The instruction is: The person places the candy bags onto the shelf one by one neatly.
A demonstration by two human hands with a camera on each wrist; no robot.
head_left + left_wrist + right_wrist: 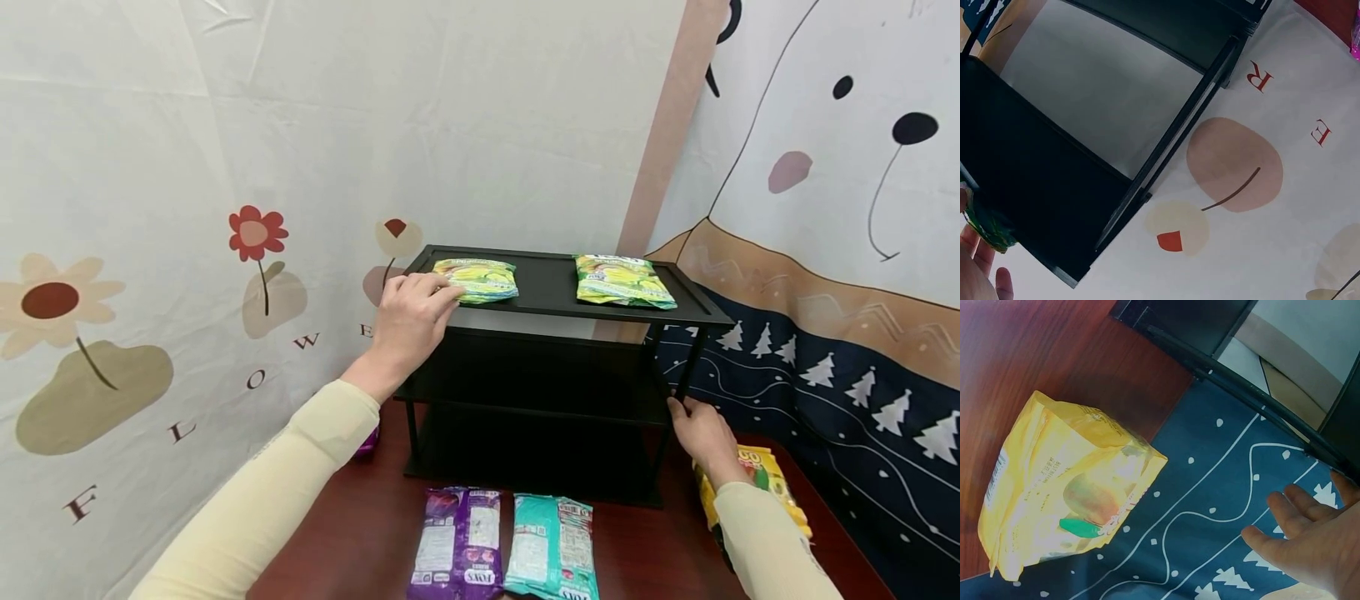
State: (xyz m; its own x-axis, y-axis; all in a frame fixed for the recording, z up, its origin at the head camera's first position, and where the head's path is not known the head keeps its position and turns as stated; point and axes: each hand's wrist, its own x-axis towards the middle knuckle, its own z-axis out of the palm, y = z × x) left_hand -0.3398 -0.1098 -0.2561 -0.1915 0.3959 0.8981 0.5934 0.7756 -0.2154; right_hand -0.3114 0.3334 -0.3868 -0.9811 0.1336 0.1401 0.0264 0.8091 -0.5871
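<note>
My left hand [417, 321] pinches the near left end of a green-and-yellow snack bag [480, 279] on the top tier of a black three-tier rack [547, 287]. In the left wrist view, that bag's dark green edge [988, 228] shows between the thumb and fingers. A matching green-and-yellow bag [622, 282] lies at the right of the same tier. Low on the rack's right side, my right hand [705, 433] touches the frame by the middle tier's corner. Its other fingers [1288, 515] are extended and hold nothing in the right wrist view.
A purple bag [457, 542] and a teal bag [553, 546] lie in front of the rack on the reddish-brown table [352, 517]. A yellow bag with a mango picture [1079, 494] stands at the right. Printed cloth [525, 125] hangs close behind and beside the rack.
</note>
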